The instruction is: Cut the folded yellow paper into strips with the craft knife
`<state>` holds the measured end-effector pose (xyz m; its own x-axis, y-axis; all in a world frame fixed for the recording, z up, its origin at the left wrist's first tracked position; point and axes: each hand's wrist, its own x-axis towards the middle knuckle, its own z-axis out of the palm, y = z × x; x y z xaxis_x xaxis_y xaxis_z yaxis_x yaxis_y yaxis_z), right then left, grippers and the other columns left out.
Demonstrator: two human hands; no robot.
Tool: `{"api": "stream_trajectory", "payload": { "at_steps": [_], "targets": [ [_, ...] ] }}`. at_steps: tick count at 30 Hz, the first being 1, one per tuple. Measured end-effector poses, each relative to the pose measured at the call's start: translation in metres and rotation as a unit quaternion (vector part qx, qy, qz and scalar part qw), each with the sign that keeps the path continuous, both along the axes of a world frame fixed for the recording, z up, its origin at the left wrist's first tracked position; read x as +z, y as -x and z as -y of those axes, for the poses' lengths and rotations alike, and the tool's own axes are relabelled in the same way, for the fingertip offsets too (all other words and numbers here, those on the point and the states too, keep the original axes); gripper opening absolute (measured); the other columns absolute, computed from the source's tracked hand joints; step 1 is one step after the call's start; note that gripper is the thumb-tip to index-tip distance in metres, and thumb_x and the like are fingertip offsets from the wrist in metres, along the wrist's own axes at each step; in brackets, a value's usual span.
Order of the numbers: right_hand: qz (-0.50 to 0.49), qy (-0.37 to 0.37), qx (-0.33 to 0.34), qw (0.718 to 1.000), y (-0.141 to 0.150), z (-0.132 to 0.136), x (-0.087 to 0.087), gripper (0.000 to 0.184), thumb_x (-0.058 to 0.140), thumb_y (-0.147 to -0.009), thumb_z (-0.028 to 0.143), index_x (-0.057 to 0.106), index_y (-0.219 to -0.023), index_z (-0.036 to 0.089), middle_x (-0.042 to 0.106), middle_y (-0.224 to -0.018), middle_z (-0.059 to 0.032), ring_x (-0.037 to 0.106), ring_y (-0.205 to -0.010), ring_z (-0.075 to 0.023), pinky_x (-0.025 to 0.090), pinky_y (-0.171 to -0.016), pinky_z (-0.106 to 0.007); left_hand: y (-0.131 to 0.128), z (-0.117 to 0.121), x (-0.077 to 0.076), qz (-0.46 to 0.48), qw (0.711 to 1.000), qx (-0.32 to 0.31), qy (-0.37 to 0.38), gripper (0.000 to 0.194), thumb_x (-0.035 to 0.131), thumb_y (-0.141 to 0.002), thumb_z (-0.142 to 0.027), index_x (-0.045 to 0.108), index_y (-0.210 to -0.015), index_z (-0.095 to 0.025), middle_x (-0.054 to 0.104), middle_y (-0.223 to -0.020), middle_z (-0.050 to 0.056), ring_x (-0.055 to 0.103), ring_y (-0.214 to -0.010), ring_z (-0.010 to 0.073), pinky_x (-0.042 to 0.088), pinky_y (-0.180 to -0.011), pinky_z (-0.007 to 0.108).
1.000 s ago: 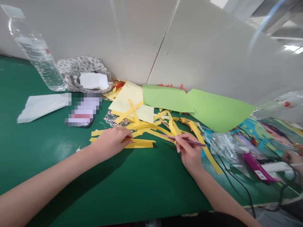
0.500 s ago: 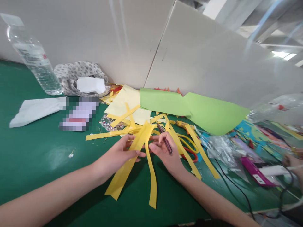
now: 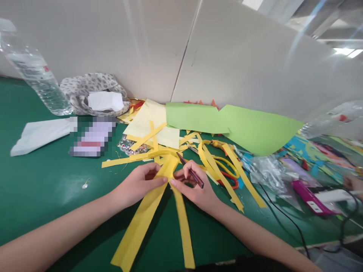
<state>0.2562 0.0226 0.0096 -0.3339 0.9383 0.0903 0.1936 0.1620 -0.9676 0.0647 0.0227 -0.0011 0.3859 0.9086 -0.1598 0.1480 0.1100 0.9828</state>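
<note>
My left hand [image 3: 143, 183] pinches a wide yellow paper strip [image 3: 143, 223] between thumb and fingers. The strip has a lengthwise crease and hangs down towards me. My right hand [image 3: 197, 185] closes on the narrow part [image 3: 184, 230] of the same yellow paper, its thumb close to my left thumb. Tucked between the fingers of that hand is a dark maroon pen [image 3: 193, 174], slanting up to the left. Fingertips behind the paper are hidden. Beyond my hands lie loose yellow strips [image 3: 244, 175] and scissors with red and yellow handles [image 3: 228, 168].
Green paper [image 3: 255, 130] and a cream sheet [image 3: 150, 113] lie against the partition [image 3: 113, 41]. On the left are a water bottle [image 3: 36, 71], a spotted cloth pouch [image 3: 93, 83] and a blurred-out phone [image 3: 93, 138]. A magenta power strip [image 3: 310, 202] with cables is right, near another person's hand [image 3: 354, 183].
Both hands have drawn together along the yellow paper, and the right thumb now presses on it. The paper's lower ends have swung nearer to me and spread apart. The view has shifted slightly.
</note>
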Motion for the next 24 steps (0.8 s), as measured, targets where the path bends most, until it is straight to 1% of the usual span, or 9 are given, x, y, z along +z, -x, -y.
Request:
{"api": "stream_trajectory", "payload": {
  "at_steps": [3, 6, 8, 11, 12, 14, 17, 21, 24],
  "targets": [
    [-0.006, 0.003, -0.018, 1.000, 0.003, -0.001, 0.002, 0.042, 0.073, -0.073, 0.030, 0.032, -0.072, 0.024, 0.067, -0.073, 0.0007, 0.064, -0.063, -0.0136, 0.053, -0.059, -0.028, 0.000, 0.002, -0.003, -0.020, 0.999, -0.012, -0.031, 0.018, 0.057, -0.083, -0.035, 0.053, -0.080, -0.017, 0.057, -0.074, -0.001, 0.056, -0.068, 0.0132, 0.045, -0.059, 0.025],
    [0.008, -0.009, -0.040, 0.999, 0.004, -0.001, 0.002, 0.039, 0.070, -0.074, 0.026, 0.031, -0.073, 0.024, 0.067, -0.074, 0.0005, 0.064, -0.065, -0.0135, 0.053, -0.061, -0.028, -0.001, 0.004, -0.006, -0.047, 0.997, -0.014, -0.059, 0.022, 0.055, -0.084, -0.039, 0.054, -0.081, -0.018, 0.059, -0.075, 0.000, 0.057, -0.068, 0.0149, 0.044, -0.057, 0.025],
    [0.018, -0.019, -0.048, 0.999, 0.005, 0.000, 0.001, 0.036, 0.068, -0.075, 0.023, 0.033, -0.074, 0.024, 0.066, -0.075, 0.0006, 0.063, -0.066, -0.0134, 0.053, -0.060, -0.027, -0.001, 0.005, -0.007, -0.053, 0.997, -0.005, -0.055, 0.025, 0.056, -0.083, -0.042, 0.053, -0.077, -0.017, 0.057, -0.071, -0.001, 0.056, -0.066, 0.0144, 0.042, -0.055, 0.024],
    [0.012, -0.012, -0.035, 0.999, 0.004, 0.000, -0.001, 0.035, 0.067, -0.076, 0.024, 0.033, -0.075, 0.025, 0.065, -0.076, 0.0010, 0.063, -0.066, -0.0131, 0.053, -0.060, -0.028, -0.003, 0.007, -0.006, -0.049, 0.998, 0.008, -0.033, 0.027, 0.059, -0.082, -0.042, 0.053, -0.073, -0.017, 0.056, -0.069, -0.002, 0.055, -0.064, 0.0141, 0.041, -0.056, 0.024],
    [0.006, -0.006, -0.031, 0.999, 0.004, 0.000, -0.002, 0.035, 0.068, -0.076, 0.025, 0.033, -0.075, 0.025, 0.064, -0.077, 0.0010, 0.063, -0.066, -0.0134, 0.054, -0.061, -0.028, -0.003, 0.007, -0.006, -0.041, 0.999, 0.009, -0.023, 0.025, 0.060, -0.081, -0.041, 0.054, -0.074, -0.017, 0.058, -0.071, -0.001, 0.057, -0.067, 0.0150, 0.043, -0.058, 0.025],
    [-0.010, 0.002, -0.030, 0.999, 0.002, -0.001, -0.005, 0.036, 0.069, -0.077, 0.026, 0.033, -0.075, 0.025, 0.064, -0.078, 0.0010, 0.065, -0.069, -0.0143, 0.054, -0.063, -0.029, -0.004, 0.008, -0.005, -0.002, 1.000, 0.004, 0.000, 0.020, 0.062, -0.080, -0.036, 0.059, -0.085, -0.017, 0.064, -0.082, 0.001, 0.062, -0.079, 0.0183, 0.048, -0.067, 0.028],
    [-0.046, 0.005, -0.025, 0.999, -0.001, -0.002, -0.010, 0.037, 0.071, -0.077, 0.026, 0.034, -0.076, 0.025, 0.062, -0.077, 0.0025, 0.065, -0.072, -0.0141, 0.055, -0.066, -0.029, -0.004, 0.007, -0.004, 0.068, 0.997, -0.005, 0.036, 0.028, 0.062, -0.082, -0.030, 0.059, -0.107, -0.019, 0.067, -0.105, 0.004, 0.063, -0.102, 0.0220, 0.050, -0.085, 0.032],
    [-0.076, 0.025, -0.007, 0.997, -0.004, -0.003, -0.013, 0.038, 0.074, -0.075, 0.025, 0.036, -0.076, 0.024, 0.061, -0.077, 0.0037, 0.065, -0.073, -0.0133, 0.054, -0.069, -0.029, -0.003, 0.006, -0.005, 0.070, 0.997, -0.017, 0.042, 0.028, 0.060, -0.084, -0.030, 0.060, -0.109, -0.018, 0.068, -0.112, 0.006, 0.062, -0.108, 0.0237, 0.049, -0.090, 0.035],
    [-0.073, 0.034, -0.012, 0.997, -0.003, -0.004, -0.011, 0.040, 0.076, -0.074, 0.027, 0.036, -0.074, 0.024, 0.063, -0.074, 0.0038, 0.066, -0.072, -0.0136, 0.055, -0.070, -0.030, -0.002, 0.006, -0.006, 0.049, 0.998, -0.012, 0.034, 0.026, 0.061, -0.084, -0.034, 0.062, -0.104, -0.017, 0.069, -0.106, 0.006, 0.064, -0.100, 0.0238, 0.050, -0.083, 0.034]
  ]
}}
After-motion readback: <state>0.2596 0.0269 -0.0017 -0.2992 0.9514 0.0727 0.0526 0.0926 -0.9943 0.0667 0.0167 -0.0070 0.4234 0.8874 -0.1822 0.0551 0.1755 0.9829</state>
